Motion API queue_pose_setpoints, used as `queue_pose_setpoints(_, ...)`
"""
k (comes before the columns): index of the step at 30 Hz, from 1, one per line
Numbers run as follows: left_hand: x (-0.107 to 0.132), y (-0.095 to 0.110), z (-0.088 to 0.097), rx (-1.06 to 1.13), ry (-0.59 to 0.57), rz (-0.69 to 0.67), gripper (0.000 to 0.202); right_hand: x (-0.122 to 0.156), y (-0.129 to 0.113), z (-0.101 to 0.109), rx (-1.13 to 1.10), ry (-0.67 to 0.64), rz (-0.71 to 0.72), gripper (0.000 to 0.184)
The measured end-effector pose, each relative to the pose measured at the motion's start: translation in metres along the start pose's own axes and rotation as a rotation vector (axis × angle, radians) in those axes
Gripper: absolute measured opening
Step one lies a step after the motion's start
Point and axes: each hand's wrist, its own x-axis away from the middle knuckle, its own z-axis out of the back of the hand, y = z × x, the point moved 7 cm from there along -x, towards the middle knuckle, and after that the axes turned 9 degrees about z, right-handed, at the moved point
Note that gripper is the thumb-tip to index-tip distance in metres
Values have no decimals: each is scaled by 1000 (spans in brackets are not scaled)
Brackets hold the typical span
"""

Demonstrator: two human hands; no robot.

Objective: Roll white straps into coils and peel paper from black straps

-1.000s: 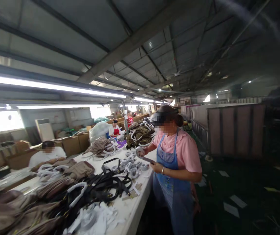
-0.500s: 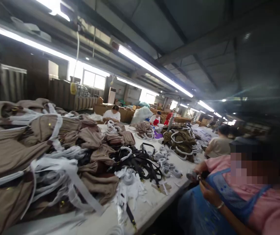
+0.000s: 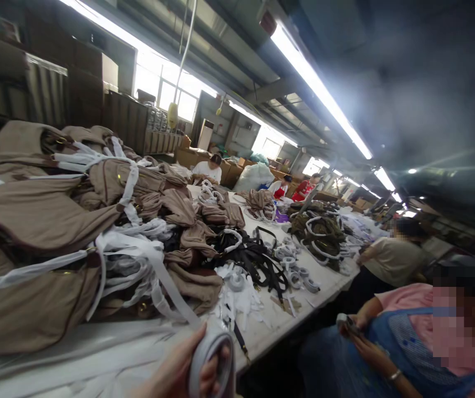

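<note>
Gripping a coiled roll of flat pale-grey strap (image 3: 195,369) by the long white table (image 3: 268,335), my left hand (image 3: 179,362) pressed its thumb outside, fingers curled through the hollow — tan cloth bags (image 3: 50,213) lay heaped on the table, tangled black straps (image 3: 267,272) farther along it — with a co-worker in a blue apron (image 3: 386,345) beside it.

My white counter (image 3: 273,330) extends away from me. Directly on it, left: heaped brown fabric bags (image 3: 46,215), white strips (image 3: 133,251) among them. Centre: tangled black straps (image 3: 257,260); nearer me, white scraps (image 3: 241,298). Right, near the edge: pale rolls (image 3: 296,276). Farther along: an olive heap (image 3: 322,229).
</note>
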Motion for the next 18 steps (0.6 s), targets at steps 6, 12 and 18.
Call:
queue_pose_setpoints(6, 7, 73, -4, -74, 138, -411, 51, -54, 12, -143, -158, 22, -134, 54)
queue_pose_setpoints(12, 5, 13, -4, -1375, 414, -647, 37, -72, 57, -285, -559, 191, -424, 61)
queue_pose_setpoints(18, 7, -31, -22, -2040, 119, -554, 34, -31, 65, -279, -903, 242, -596, 40)
